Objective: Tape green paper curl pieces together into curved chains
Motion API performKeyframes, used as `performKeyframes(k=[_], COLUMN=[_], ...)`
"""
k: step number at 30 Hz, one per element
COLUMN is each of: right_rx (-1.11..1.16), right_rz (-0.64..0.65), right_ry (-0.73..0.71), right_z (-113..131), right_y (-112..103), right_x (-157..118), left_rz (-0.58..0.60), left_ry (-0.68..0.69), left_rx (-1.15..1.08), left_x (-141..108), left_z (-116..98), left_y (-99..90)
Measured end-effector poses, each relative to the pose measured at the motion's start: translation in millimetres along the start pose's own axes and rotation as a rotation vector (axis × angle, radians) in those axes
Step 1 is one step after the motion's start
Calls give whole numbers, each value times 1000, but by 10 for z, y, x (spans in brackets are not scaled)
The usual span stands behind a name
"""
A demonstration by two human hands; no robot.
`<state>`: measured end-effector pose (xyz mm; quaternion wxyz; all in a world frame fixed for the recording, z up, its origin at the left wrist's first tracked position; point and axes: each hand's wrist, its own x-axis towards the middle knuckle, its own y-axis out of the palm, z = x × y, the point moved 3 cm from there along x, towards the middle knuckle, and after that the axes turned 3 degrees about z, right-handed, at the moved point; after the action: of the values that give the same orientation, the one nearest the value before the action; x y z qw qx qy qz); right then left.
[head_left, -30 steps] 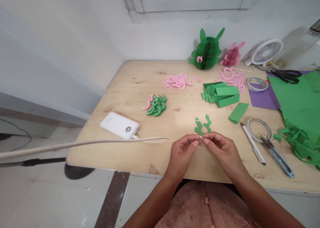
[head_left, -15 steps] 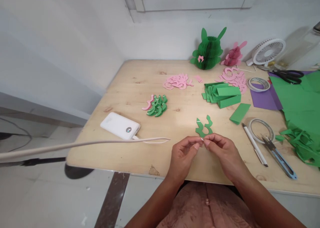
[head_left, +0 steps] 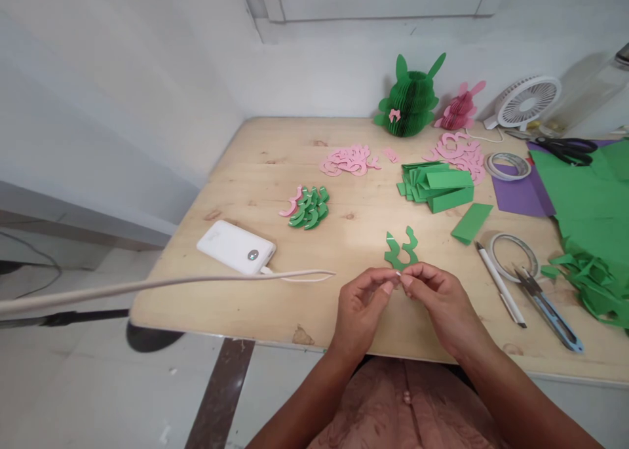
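White scrap (head_left: 398, 274), just one, pinched narrowly between left fingers (head_left: 376, 278) and right fingers (head_left: 417, 281), two tape rolls (head_left: 493, 261), one pen (head_left: 500, 285)

Table (head_left: 275, 137): power bank (head_left: 228, 244) near left | paper cutout (head_left: 393, 257) just far of left hand (head_left: 361, 308), right hand (head_left: 442, 305) | pen (head_left: 500, 283) left of cutter (head_left: 553, 314), near right

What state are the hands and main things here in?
Left hand: pinching a small white piece
Right hand: pinching the same piece
Green cut paper: lying just beyond the hands
Power bank: display lit, cable plugged in
Green paper figure: upright, fanned out
Pink paper figure: upright
Fan: upright, cannot tell whether spinning
Blue snips: lying down, tips apart
Black scissors: lying down
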<state>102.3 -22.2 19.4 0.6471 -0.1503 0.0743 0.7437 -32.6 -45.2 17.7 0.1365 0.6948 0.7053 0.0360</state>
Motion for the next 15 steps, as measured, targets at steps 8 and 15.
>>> performKeyframes(k=[8,15], right_rx=[-45,-108], right_rz=[-16,-28], right_ry=[-19,-25], right_z=[57,86], right_y=[-20,-97], right_x=[3,15], left_rz=[29,-65], left_ry=[126,472], left_rx=[195,687], left_x=[7,-14], left_z=[1,-10], left_y=[-13,-31])
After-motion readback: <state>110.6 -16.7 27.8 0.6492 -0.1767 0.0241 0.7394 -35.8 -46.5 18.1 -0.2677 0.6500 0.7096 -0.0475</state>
